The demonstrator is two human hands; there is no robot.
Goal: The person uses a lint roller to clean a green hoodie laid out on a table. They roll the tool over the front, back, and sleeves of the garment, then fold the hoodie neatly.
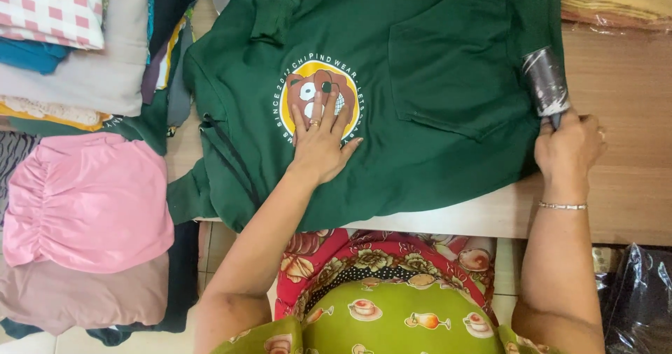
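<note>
Left hand [318,140] presses green shirt [420,102]; right hand [568,147] grips lint roller [546,82].

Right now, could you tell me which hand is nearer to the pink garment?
Left. The left hand presses the green hoodie nearer the pink garment; the right hand is far across.

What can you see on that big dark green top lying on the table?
The dark green fabric garment lies spread flat on the pale wooden table, its lower edge hanging over the front. It looks like soft, thick cloth with a stitched pocket, a black drawstring, and a round yellow, brown and white cartoon badge ringed with white lettering. The left hand presses flat on the badge. The right hand holds a grey lint roller against its right edge.
</note>
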